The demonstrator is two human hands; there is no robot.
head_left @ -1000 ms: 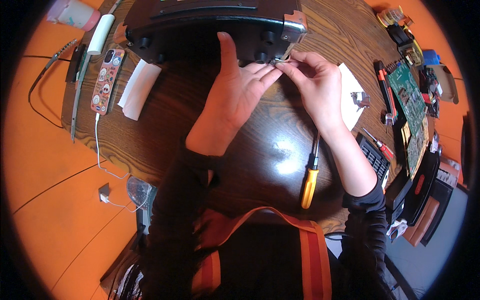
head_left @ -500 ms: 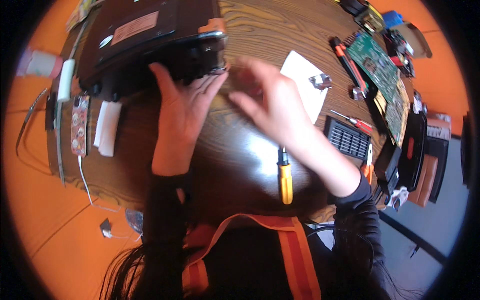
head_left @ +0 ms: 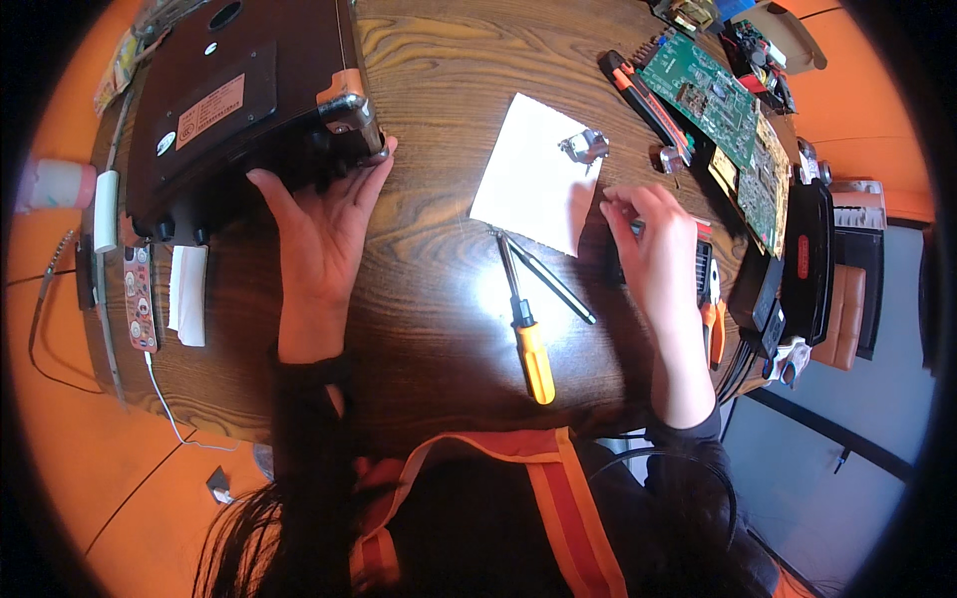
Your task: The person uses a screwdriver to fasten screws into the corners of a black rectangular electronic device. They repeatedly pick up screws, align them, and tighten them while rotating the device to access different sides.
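A black box-shaped case [head_left: 289,60] with a metal corner fitting and an orange patch stands tilted at the upper left. My left hand [head_left: 321,234] grips its near edge, thumb on the side and fingers around the lower corner. My right hand [head_left: 658,234] is over the right of the table, fingertips pinched together beside a white sheet of paper [head_left: 518,169]. Whether anything small is between them cannot be made out. On the sheet lie some small shiny metal parts [head_left: 585,147]. A yellow-handled screwdriver [head_left: 534,364] and a dark pen-like rod [head_left: 551,277] lie below it.
At the right lie a black and orange utility knife [head_left: 646,105], a green circuit board [head_left: 703,95], a black slotted tray [head_left: 704,261] partly behind my hand, and orange-handled pliers [head_left: 713,324]. To the left are a patterned phone [head_left: 140,299] on a cable and folded white paper [head_left: 188,296].
My right hand has moved from near the case's corner to the right, beside the paper, and its fingers have closed together. My left hand stays on the case. The view has shifted.
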